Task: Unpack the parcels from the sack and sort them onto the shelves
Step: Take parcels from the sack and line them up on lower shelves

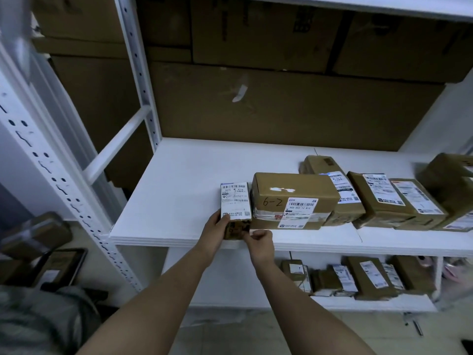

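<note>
Small parcel leftmost on the shelf, apparently touching the parcel row rightward.

1. One view only — a wide-angle camera on the person's head, looking forward and down.
2. It faces a white shelf close by, at arm's reach; both forearms enter from the bottom of the frame.
3. The wide lens bends the shelf upright at left — a lower shelf shows at lower right.
</note>
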Demonstrator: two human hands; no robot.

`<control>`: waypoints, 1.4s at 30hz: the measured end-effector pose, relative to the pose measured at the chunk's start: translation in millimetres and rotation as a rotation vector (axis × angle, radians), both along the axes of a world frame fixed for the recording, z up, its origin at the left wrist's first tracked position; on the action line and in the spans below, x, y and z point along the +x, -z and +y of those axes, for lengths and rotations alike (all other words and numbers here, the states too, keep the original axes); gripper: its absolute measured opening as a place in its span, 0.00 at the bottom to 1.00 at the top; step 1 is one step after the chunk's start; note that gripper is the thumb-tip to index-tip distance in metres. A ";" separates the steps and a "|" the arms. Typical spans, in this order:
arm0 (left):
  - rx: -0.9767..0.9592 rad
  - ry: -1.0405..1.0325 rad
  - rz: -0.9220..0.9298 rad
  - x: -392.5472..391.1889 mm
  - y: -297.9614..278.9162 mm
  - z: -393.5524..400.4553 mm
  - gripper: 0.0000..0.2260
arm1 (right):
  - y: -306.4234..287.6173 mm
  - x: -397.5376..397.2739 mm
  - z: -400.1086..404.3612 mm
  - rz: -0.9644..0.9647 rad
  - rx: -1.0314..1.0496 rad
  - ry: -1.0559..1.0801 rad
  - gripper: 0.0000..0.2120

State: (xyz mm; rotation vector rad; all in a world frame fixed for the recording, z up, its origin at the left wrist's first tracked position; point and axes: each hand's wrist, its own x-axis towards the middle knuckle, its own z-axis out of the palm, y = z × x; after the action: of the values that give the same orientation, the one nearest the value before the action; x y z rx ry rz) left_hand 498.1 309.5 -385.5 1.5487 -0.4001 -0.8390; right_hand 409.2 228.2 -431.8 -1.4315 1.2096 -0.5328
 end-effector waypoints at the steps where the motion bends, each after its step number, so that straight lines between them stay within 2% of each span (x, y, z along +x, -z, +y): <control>1: -0.004 -0.003 -0.004 1.1 0.3 -1.4 0.12 | 1.8 1.2 -1.3 0.014 0.006 0.021 0.15; 7: -0.023 -0.023 -0.021 6.4 0.8 -8.0 0.13 | 4.8 9.4 -9.9 0.110 0.002 0.042 0.17; 16: -0.041 -0.018 -0.045 13.9 -2.7 -18.0 0.16 | 4.3 21.4 -15.6 0.161 0.013 -0.020 0.15; 22: -0.007 0.009 -0.067 18.4 -5.8 -21.6 0.18 | 4.8 27.0 -18.0 0.197 0.033 -0.032 0.18; 31: -0.014 -0.040 0.021 15.8 -6.4 -21.0 0.17 | 1.5 18.4 -16.0 0.218 0.033 -0.069 0.23; 34: 0.080 -0.107 0.030 15.3 -6.5 -18.1 0.18 | -1.9 10.8 -15.4 0.224 0.022 -0.099 0.22; 39: 0.251 -0.280 0.042 13.0 -7.8 2.1 0.21 | -11.9 2.0 -8.2 0.214 0.022 -0.193 0.12; 42: 0.276 -0.371 0.011 14.6 -10.1 30.0 0.15 | -20.5 7.5 6.4 0.184 0.017 -0.261 0.12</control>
State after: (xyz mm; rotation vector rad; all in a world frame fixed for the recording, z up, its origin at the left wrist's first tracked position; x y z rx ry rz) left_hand 512.7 339.5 -375.4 1.8004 0.0183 -0.6281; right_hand 416.7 234.5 -411.3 -1.6215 1.1439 -0.2143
